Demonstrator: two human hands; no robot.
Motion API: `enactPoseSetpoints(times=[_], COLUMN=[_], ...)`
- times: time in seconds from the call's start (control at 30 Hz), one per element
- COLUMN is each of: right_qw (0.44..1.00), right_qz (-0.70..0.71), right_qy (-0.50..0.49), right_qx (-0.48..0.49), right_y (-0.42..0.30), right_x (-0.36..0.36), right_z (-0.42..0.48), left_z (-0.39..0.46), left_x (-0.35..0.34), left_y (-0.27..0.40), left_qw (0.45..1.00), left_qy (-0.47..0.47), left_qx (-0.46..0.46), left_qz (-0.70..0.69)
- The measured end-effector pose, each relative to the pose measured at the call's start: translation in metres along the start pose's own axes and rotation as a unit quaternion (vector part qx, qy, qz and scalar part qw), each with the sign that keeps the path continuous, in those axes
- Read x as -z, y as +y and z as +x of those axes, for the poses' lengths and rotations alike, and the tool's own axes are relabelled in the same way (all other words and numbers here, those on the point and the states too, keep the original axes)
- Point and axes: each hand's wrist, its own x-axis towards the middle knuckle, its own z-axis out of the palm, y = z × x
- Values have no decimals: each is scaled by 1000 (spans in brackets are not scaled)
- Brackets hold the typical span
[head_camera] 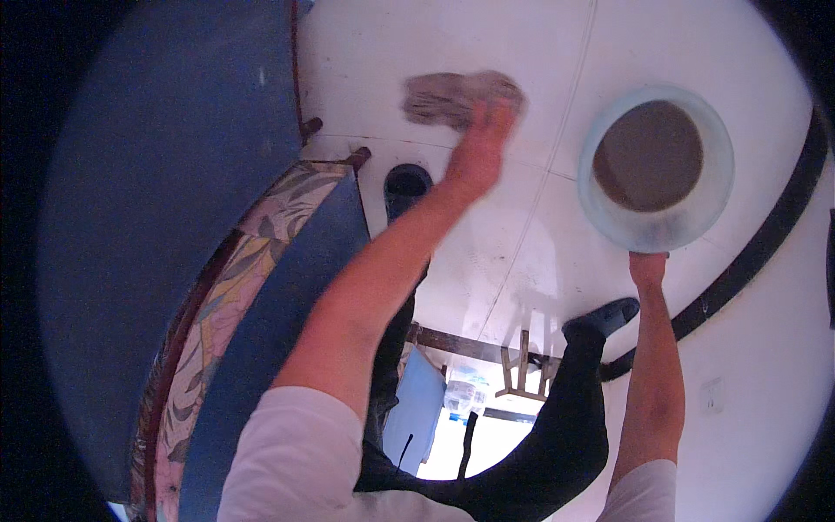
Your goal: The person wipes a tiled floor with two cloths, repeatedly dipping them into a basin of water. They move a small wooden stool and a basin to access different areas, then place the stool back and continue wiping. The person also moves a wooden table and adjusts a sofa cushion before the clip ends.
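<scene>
A grey-brown cloth (434,98), blurred, lies crumpled on the pale tiled floor. Over its right part is my left hand (486,140), its fingers pressing and gripping the cloth. A round translucent plastic bucket (593,215) at the right holds murky brown water (649,156). My right hand (648,269) grips the bucket's near side; its fingertips are hidden behind the wall of the bucket.
A blue surface with floral trim (222,313) and dark wooden legs runs along the left. My dark slippers (406,186) rest on the floor. A black baseboard (750,274) edges the right wall. Behind my legs are a small wooden stool (522,385) and a plastic bottle (464,391).
</scene>
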Motion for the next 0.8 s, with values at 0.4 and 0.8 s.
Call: enactPoseSetpoints(times=[0.4, 0.8], right_qw=[998, 988], right_qz=[63, 111], right_qy=[12, 103], right_qx=[-25, -32], right_y=[-9, -33], right_x=[-4, 11], right_z=[0, -4], left_z=[-51, 80], left_x=[7, 43], left_y=[-199, -150], left_qw=[942, 988], left_qy=[134, 63], left_qx=[306, -78], left_qz=[-40, 117])
